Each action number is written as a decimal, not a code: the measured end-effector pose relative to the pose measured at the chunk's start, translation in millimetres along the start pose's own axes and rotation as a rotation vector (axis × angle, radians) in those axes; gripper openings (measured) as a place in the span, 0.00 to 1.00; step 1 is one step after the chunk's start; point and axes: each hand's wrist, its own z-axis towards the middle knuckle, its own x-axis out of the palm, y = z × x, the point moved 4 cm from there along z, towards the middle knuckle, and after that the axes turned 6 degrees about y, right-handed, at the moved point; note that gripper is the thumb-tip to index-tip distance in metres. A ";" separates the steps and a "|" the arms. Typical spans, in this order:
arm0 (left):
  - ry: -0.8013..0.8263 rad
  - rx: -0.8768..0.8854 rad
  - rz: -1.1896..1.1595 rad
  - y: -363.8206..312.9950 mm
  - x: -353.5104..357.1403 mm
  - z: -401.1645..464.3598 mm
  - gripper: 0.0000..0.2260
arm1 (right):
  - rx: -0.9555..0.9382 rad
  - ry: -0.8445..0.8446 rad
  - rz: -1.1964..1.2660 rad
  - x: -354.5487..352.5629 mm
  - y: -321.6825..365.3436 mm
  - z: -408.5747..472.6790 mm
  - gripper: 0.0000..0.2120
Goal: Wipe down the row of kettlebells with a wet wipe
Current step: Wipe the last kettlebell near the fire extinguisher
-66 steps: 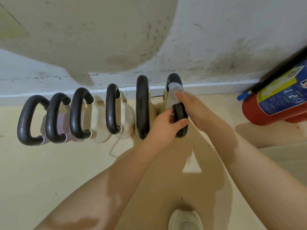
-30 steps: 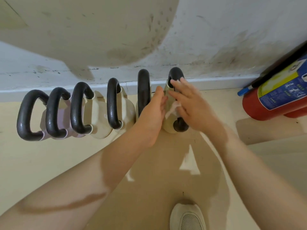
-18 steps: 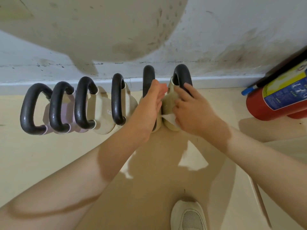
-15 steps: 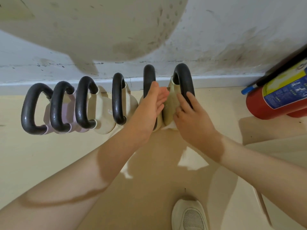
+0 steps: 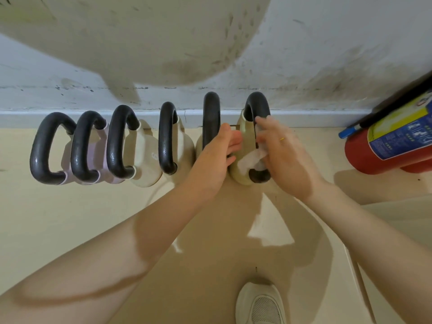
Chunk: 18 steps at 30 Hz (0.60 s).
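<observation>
Several kettlebells with black handles stand in a row on the floor against the wall. The rightmost kettlebell [image 5: 244, 141] has a cream body and a black handle [image 5: 257, 104]. My right hand [image 5: 284, 155] holds a white wet wipe [image 5: 251, 160] against this kettlebell's body, under the handle. My left hand [image 5: 218, 155] reaches into the gap between it and the neighbouring kettlebell [image 5: 211, 118], fingers extended and touching the cream body. Further left stand two more cream kettlebells [image 5: 167, 136] and two pale pink ones [image 5: 86, 146].
A red fire extinguisher [image 5: 395, 141] with a blue and yellow label lies on the floor at the right. A white baseboard [image 5: 315, 118] runs behind the row. My white shoe [image 5: 260, 302] is at the bottom. Beige floor spreads in front of the row.
My right hand has shifted from the front of the rightmost kettlebell up along its body, and the wipe shows again below the fingers. My left hand stays in the gap.
</observation>
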 end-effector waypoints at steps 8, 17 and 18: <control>-0.008 -0.044 0.118 11.0 12.2 5.7 0.21 | 0.674 -0.556 0.298 -53.5 -75.2 -6.8 0.09; -0.107 -0.121 0.091 26.5 23.7 7.4 0.22 | 0.005 -0.026 0.198 14.7 12.5 -5.0 0.09; -0.136 -0.146 0.063 28.7 21.0 6.6 0.22 | -0.107 0.018 0.120 17.7 12.0 -9.2 0.12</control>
